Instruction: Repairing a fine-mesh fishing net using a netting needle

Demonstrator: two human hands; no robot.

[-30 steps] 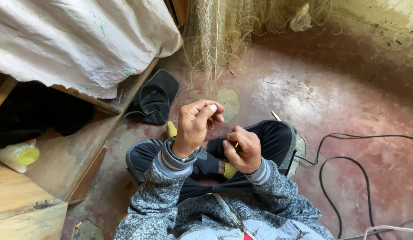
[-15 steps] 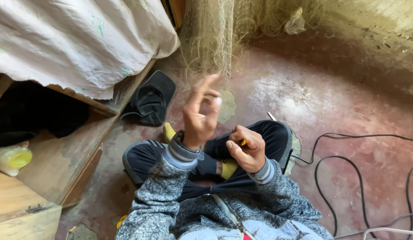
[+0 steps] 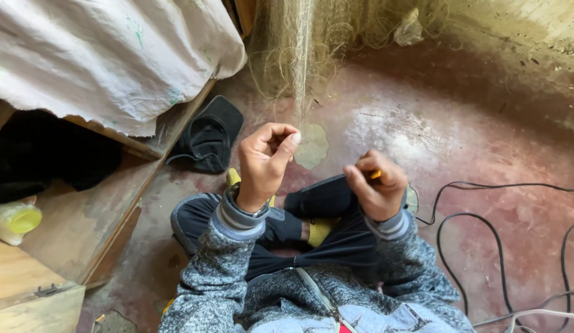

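Note:
I sit cross-legged on a reddish floor. My left hand (image 3: 268, 161) is raised in front of me, thumb and fingers pinched on the thin strands of a pale fishing net (image 3: 302, 58) that hangs down from above. My right hand (image 3: 375, 185) is curled shut around a small yellow-orange tool (image 3: 374, 175), only its tip showing above the fingers. The two hands are apart, the right one lower and nearer my lap. Both sleeves are grey knit with striped cuffs.
A black cap (image 3: 208, 134) lies on the floor left of my knee. A white cloth (image 3: 108, 58) drapes over wooden furniture (image 3: 83, 228) on the left, with a yellow-capped bottle (image 3: 14, 221) beside it. Black cables (image 3: 484, 222) loop over the floor on the right.
My left hand, fingers spread half a second ago, has closed into a pinch on the net strands. The right hand has lifted slightly with the tool.

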